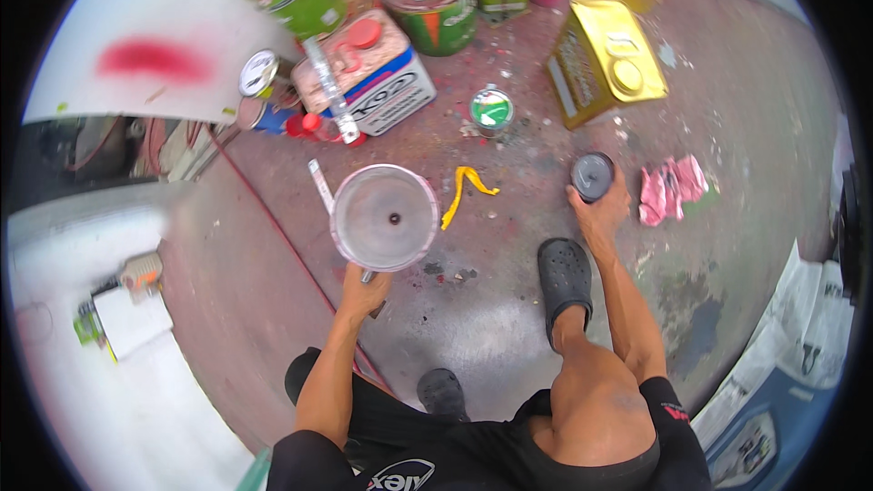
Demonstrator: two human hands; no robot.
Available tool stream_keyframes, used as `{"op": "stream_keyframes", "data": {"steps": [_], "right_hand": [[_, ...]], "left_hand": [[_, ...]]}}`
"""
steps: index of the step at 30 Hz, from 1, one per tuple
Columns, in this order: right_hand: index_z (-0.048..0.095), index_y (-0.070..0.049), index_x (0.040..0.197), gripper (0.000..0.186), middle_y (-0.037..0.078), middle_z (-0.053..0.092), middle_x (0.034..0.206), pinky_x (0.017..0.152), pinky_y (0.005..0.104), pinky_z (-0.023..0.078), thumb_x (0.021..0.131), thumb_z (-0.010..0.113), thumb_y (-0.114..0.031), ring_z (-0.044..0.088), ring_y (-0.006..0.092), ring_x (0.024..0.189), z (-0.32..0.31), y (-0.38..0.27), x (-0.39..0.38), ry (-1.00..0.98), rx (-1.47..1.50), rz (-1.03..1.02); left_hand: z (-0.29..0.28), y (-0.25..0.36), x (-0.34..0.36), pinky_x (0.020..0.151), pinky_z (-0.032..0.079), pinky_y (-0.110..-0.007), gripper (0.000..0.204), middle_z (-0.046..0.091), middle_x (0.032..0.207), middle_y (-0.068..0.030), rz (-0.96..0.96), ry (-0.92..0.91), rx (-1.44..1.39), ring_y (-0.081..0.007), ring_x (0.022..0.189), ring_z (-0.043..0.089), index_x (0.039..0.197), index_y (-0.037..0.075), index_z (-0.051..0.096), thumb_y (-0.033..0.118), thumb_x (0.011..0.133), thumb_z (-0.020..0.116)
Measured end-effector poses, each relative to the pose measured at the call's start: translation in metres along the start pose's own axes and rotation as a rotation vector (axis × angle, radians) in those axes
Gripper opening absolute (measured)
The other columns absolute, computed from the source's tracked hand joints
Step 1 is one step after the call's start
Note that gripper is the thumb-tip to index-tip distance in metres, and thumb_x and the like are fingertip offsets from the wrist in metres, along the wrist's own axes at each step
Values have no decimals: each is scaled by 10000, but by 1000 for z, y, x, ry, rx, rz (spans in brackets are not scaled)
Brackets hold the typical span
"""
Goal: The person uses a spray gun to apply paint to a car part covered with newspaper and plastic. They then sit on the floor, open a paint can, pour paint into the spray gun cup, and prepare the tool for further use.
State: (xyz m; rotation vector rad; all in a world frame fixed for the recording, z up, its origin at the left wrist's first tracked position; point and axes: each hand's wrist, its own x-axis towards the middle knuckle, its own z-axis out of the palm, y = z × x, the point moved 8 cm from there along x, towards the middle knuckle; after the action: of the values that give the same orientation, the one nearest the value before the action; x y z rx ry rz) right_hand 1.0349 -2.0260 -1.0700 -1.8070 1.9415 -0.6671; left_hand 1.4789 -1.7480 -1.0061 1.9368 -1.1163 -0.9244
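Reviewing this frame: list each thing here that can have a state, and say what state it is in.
Left hand: gripping the metal cup's handle.
Metal cup: upright, open, looks empty.
Right hand: closed around a small dark can.
Small dark can: upright on the floor, held.
Gold rectangular tin: lying flat, cap on.
Small green-topped can: upright, lidded.
Pink rag: crumpled on the floor.
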Motion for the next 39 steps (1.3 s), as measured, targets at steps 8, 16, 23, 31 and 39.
{"op": "stream_keyframes", "data": {"steps": [8,16,23,31,39], "right_hand": [[300,-45,1760,1289,290,314,1793,1288,678,304,808,982,-583,326,495,1647,-18,-6,-26,50,-128,-50],[296,17,1746,1110,310,315,1782,1335,624,280,946,910,-447,293,487,1669,-43,-18,-61,11,10,-94],[324,37,1730,1015,312,366,1757,1362,559,269,956,897,-283,328,482,1655,-60,-16,-70,34,49,-131],[329,15,1734,915,268,368,1777,1363,545,248,997,841,-169,329,439,1664,-71,-58,-45,47,202,-153],[355,-51,1747,828,150,456,1771,1231,471,362,1052,796,-140,426,311,1621,-89,-113,-31,147,287,-375]], "left_hand": [[26,13,13,1053,552,-420,509,831,1230,-152,-329,-115,-30,-242,1181,756,1365,68,779,453,1034,822],[56,-5,55,948,544,-403,679,782,1132,-125,-468,-182,92,-251,1053,713,1501,140,749,644,1045,743],[72,-2,73,696,534,-332,693,661,877,2,-371,-216,36,-119,741,599,1464,96,765,638,1033,780],[60,15,64,1126,547,-438,901,734,1420,-231,-324,-108,82,-338,1328,701,1585,-20,613,576,963,876],[16,51,43,1235,494,-498,1188,632,1579,-332,-469,-233,272,-444,1490,613,1685,-12,512,744,845,881]]}}
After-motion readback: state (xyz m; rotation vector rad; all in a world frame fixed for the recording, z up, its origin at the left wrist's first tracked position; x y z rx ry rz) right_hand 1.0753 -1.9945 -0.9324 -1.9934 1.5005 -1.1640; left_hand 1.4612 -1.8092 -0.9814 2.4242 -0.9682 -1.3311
